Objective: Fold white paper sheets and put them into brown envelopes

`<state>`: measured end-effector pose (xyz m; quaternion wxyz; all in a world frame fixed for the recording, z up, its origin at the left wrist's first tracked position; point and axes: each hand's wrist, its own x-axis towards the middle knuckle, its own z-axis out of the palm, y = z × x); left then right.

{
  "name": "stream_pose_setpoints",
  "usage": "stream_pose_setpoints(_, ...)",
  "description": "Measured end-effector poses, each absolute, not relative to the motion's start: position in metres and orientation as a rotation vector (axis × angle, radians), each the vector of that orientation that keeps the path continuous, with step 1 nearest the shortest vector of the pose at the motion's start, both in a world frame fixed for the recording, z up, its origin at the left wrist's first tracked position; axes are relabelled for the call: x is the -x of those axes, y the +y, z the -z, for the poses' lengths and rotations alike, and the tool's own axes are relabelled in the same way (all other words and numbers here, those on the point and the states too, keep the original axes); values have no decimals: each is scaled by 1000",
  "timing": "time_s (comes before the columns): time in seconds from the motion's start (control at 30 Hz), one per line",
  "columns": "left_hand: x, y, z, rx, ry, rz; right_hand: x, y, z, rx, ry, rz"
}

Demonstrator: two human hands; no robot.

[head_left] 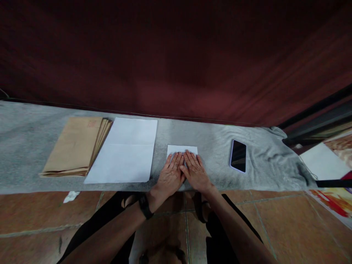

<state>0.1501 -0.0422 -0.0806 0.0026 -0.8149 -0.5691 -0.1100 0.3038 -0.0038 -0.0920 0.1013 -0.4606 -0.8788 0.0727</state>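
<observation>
White paper (182,148), small, straight-edged, partly covered; left hand (171,175), right hand (195,174) flattened atop, unclenched.

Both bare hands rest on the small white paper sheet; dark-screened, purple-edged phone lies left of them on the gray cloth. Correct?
Wrong side: in the head view, the left hand and right hand rest on the small white paper sheet, but the dark-screened, purple-edged phone lies right of them on the gray cloth.
</observation>
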Motion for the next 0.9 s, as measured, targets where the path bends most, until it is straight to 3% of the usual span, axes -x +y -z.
stream_pose_setpoints(0.53, -130, -31, 84, 2396, -1991, 364, -323, 14, 99, 1516, -2472, -6)
stream_pose_setpoints(0.9, -116, -20, 81, 2279, -2101, 357, -324, 19, 92, 1543, -2449, -40)
